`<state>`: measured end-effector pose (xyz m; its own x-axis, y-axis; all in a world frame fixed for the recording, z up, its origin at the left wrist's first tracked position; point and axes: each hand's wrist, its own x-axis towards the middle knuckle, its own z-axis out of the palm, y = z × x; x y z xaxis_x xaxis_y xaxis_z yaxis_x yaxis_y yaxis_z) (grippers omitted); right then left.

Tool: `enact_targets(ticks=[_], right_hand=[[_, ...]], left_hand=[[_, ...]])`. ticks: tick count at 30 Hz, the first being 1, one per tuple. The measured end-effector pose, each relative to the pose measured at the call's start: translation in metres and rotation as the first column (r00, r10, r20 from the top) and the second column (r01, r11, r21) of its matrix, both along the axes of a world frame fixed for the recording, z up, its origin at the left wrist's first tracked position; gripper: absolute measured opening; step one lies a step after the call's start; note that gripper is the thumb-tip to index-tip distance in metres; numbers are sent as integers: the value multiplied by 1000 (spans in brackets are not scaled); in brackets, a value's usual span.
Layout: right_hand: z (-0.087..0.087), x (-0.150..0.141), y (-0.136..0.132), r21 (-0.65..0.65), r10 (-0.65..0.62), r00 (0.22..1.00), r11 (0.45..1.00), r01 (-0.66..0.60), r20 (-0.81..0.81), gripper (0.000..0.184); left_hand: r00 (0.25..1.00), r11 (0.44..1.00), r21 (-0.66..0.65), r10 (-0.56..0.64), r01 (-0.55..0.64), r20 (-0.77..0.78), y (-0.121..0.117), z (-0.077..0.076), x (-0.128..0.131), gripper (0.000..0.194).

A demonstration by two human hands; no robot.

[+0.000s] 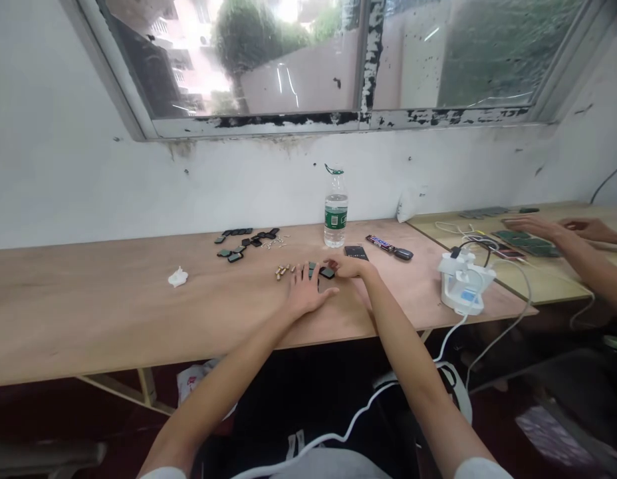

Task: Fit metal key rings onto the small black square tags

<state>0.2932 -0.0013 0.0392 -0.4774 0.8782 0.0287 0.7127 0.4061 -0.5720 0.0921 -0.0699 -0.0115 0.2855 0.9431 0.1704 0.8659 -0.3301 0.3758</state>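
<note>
My left hand [304, 291] lies palm down on the wooden table, fingers spread and thumb stretched to the right. Partly under its fingertips is a small dark tile [312, 267] with a grey-green face. Just right of it lies another black-edged tile [327, 273], at the fingertips of my right hand [347, 266]. That hand's fingers are bent together in a pinch; whatever is between them is too small to make out. Several short brass-coloured pegs [283, 271] lie left of my left hand. Farther back are more dark tiles [233, 254] and tiny pale pieces [276, 243].
A water bottle [335, 216] stands by the wall. Right of it are a phone-like timer [356, 253], a wrapped snack bar [379, 243] and a white power strip [463, 286] with cables. Crumpled tissue [177, 277] lies left. A co-worker's hands [535, 226] handle green boards [528, 243] at right.
</note>
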Motion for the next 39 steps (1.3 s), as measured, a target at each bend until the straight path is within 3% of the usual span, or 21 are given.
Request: enact_targets(ticks=[3, 9, 11, 14, 17, 21, 26, 31, 35, 39], right_hand=[[2, 0, 1, -109, 33, 999, 993, -35, -28, 68], [8, -2, -4, -44, 67, 997, 997, -66, 23, 35], [9, -1, -4, -32, 61, 996, 998, -59, 68, 31], [10, 2, -4, -13, -34, 989, 999, 37, 143, 34], [10, 0, -3, 57, -109, 982, 993, 101, 155, 37], [7, -11, -3, 92, 28, 998, 995, -33, 50, 32], [4, -17, -1, 25, 137, 989, 990, -139, 51, 30], [3, -13, 0, -2, 173, 985, 985, -173, 20, 51], [5, -11, -3, 14, 199, 980, 980, -199, -10, 55], [8, -13, -5, 20, 288, 956, 958, -288, -51, 42]], left_hand=[[999, 1000, -22, -15, 14, -37, 10, 4, 1, 116], [991, 994, -61, -99, 94, -85, 19, 13, -5, 112], [991, 994, -55, -98, 93, -92, 18, 15, -8, 108], [986, 990, -75, -130, 123, -101, 13, 19, -16, 103], [965, 967, -109, -243, 232, -103, 6, 23, -32, 98], [907, 906, -134, -414, 402, -73, -3, 27, -58, 96], [854, 852, -118, -518, 510, -43, -10, 34, -80, 93], [789, 791, -74, -611, 607, -57, -10, 48, -95, 88], [829, 835, 3, -546, 551, -123, -18, 53, -106, 76], [933, 935, 104, -319, 338, -167, -48, 43, -116, 69]])
